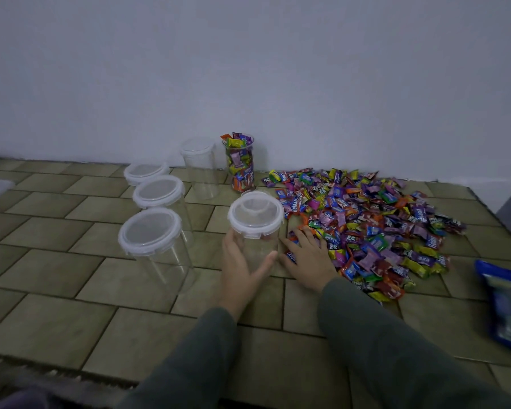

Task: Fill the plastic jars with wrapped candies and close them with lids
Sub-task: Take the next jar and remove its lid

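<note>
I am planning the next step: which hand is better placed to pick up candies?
The right hand. It already lies on the near edge of the candy pile, fingers spread on wrappers. The left hand grips the lidded jar.

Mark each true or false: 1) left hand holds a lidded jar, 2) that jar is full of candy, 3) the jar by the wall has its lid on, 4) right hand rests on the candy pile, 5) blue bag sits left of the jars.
1) True: the left hand holds the lidded jar.
2) False: it looks empty.
3) False: the filled jar is open, candies poking above its rim.
4) True: the right hand rests on the candy pile.
5) False: the blue bag lies at far right.
</note>
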